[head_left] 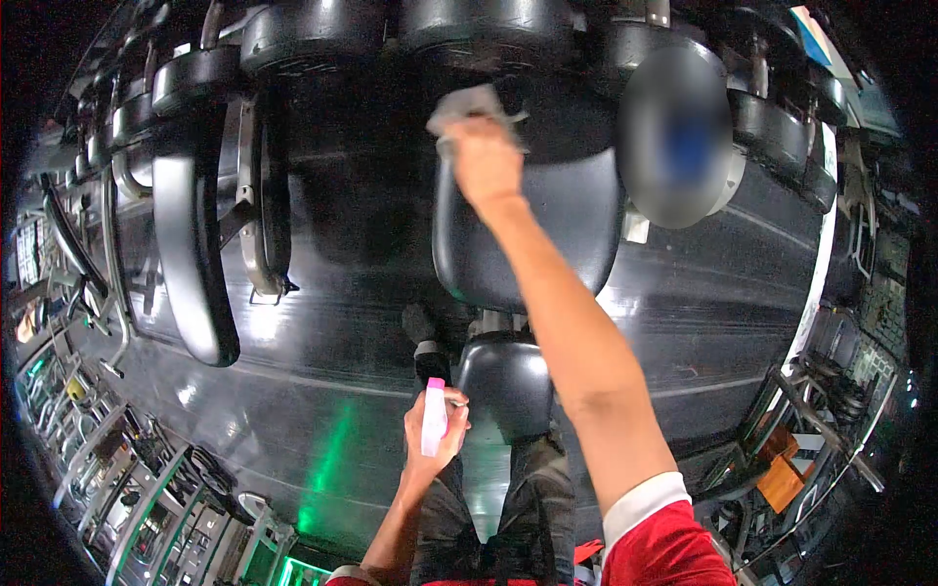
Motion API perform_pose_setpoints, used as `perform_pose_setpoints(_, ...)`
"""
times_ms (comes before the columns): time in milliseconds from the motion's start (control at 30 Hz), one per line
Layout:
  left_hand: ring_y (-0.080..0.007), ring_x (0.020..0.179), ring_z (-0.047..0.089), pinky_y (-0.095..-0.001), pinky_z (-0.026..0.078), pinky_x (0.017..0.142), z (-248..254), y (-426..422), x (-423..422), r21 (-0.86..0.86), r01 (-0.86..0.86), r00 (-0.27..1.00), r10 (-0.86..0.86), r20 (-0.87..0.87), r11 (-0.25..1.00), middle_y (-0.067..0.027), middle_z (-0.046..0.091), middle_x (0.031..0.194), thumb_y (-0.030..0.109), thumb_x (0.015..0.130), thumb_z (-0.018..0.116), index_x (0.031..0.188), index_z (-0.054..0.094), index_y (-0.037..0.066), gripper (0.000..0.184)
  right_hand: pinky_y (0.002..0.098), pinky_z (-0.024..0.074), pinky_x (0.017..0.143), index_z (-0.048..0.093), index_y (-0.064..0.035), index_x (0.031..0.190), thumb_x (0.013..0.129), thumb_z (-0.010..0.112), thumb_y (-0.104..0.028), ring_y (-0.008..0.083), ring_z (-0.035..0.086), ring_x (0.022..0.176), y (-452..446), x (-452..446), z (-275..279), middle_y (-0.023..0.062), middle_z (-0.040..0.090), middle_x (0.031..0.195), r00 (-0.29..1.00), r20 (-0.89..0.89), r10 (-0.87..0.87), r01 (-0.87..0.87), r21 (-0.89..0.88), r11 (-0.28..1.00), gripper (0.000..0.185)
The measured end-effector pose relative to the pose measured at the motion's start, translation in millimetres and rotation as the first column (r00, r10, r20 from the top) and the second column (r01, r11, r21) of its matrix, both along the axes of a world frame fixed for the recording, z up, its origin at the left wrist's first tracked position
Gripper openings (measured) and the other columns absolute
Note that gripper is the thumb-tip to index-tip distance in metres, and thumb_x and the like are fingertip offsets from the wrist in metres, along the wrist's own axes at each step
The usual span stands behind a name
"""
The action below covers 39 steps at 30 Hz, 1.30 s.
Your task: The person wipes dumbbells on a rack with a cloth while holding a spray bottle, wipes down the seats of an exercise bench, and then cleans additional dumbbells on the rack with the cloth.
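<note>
My right hand [484, 166] is closed on a crumpled pale cloth [474, 101], slightly blurred, at the upper left corner of a black padded bench backrest [532, 230]. That arm reaches across the pad. Lower down, my left hand [430, 439] grips a white bottle [435, 422] with a pink top, held upright near my lap. Just right of the bottle lies the bench's smaller black seat pad [503, 381]. Whether the cloth touches the backrest is hard to make out.
A row of large black dumbbells [313, 34] runs along the top. Another padded bench [191, 254] stands on the left on the dark floor [342, 244]. Gym machines [147, 508] fill the lower left. A blurred round patch covers something at upper right.
</note>
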State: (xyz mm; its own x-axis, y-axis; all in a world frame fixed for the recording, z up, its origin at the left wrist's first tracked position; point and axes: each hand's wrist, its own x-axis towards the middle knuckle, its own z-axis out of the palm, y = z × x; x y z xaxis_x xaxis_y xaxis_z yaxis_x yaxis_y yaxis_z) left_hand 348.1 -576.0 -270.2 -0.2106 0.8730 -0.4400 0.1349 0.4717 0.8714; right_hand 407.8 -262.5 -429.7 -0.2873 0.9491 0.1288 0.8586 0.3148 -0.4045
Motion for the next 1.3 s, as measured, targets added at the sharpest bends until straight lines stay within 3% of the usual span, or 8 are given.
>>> perform_pose_setpoints(167,-0.0106,0.054,0.059,-0.0241,0.046,0.051,4,1,-1,0.054,0.040,0.997,-0.036,-0.071,0.998,-0.0048,0.059,0.064,0.010,0.085,0.063,0.095,0.056,0.000,0.015,0.0362,0.0498,0.090,0.066,-0.0237,0.100,0.080,0.057,-0.013,0.0240,0.056,0.111,-26,-3,2,0.0063,0.060,0.113,0.819,0.030,0.572,-0.572,0.101,0.814,0.025)
perform_pose_setpoints(467,-0.0118,0.058,0.062,-0.0243,0.049,0.054,-12,-19,-5,-0.023,-0.112,0.975,0.114,0.189,0.993,-0.0094,0.064,0.080,0.002,0.083,0.063,0.094,0.054,0.000,0.014,0.0406,0.0490,0.088,0.063,-0.0190,0.111,0.077,0.058,-0.001,0.0333,0.058,0.104,-33,158,29,0.0139,0.058,0.117,0.936,-0.002,-0.353,0.352,-0.079,0.933,0.039)
perform_pose_setpoints(567,-0.0119,0.058,0.062,-0.0242,0.049,0.055,-12,-14,-7,0.059,-0.029,0.998,0.026,0.052,0.998,-0.0094,0.064,0.078,0.001,0.082,0.063,0.094,0.055,-0.001,0.015,0.0420,0.0515,0.079,0.064,-0.0192,0.107,0.075,0.063,-0.006,0.0308,0.060,0.095,-27,83,21,0.0121,0.063,0.102,0.934,0.015,-0.358,0.356,0.071,0.932,0.035)
perform_pose_setpoints(733,-0.0117,0.056,0.061,-0.0243,0.049,0.055,-9,-6,-9,0.070,-0.014,0.998,0.009,0.063,0.997,-0.0084,0.064,0.074,0.001,0.081,0.063,0.094,0.056,-0.001,0.015,0.0373,0.0510,0.086,0.067,-0.0177,0.096,0.079,0.054,-0.012,0.0242,0.051,0.112,-56,-15,14,0.0023,0.059,0.113,0.981,0.048,0.189,-0.184,-0.092,0.979,0.022)
perform_pose_setpoints(800,-0.0115,0.055,0.060,-0.0244,0.048,0.054,-7,0,-5,0.095,-0.010,1.000,0.010,0.002,0.995,-0.0070,0.063,0.069,0.001,0.081,0.064,0.094,0.056,-0.001,0.015,0.0362,0.0500,0.088,0.068,-0.0189,0.093,0.078,0.055,-0.013,0.0230,0.051,0.114,-60,-2,15,0.0010,0.057,0.116,0.934,0.073,0.349,-0.353,0.071,0.933,0.020)
perform_pose_setpoints(967,-0.0110,0.055,0.060,-0.0245,0.048,0.054,-5,-3,-6,0.094,-0.034,0.995,0.025,0.092,0.995,-0.0048,0.061,0.065,0.000,0.080,0.063,0.093,0.057,0.000,0.015,0.0369,0.0474,0.094,0.066,-0.0260,0.105,0.073,0.055,0.003,0.0272,0.052,0.114,-61,97,41,0.0051,0.055,0.119,0.996,0.085,0.009,0.002,-0.122,0.993,0.045)
perform_pose_setpoints(1133,-0.0104,0.056,0.060,-0.0240,0.047,0.054,-1,-11,-11,0.019,-0.011,0.997,0.010,0.078,1.000,-0.0040,0.061,0.063,-0.001,0.078,0.063,0.090,0.059,0.001,0.012,0.0392,0.0446,0.091,0.062,-0.0191,0.112,0.067,0.057,0.011,0.0353,0.052,0.109,-81,133,31,0.0153,0.054,0.120,0.882,-0.029,-0.470,0.471,0.035,0.882,0.055)
perform_pose_setpoints(1300,-0.0107,0.056,0.060,-0.0244,0.048,0.054,0,-10,-17,0.021,0.019,0.999,-0.020,0.031,1.000,-0.0059,0.062,0.069,-0.002,0.079,0.063,0.092,0.058,0.001,0.015,0.0399,0.0527,0.077,0.065,-0.0221,0.104,0.071,0.058,-0.003,0.0288,0.057,0.102,-73,16,30,0.0076,0.060,0.106,0.985,0.034,-0.169,0.170,-0.028,0.985,0.038)
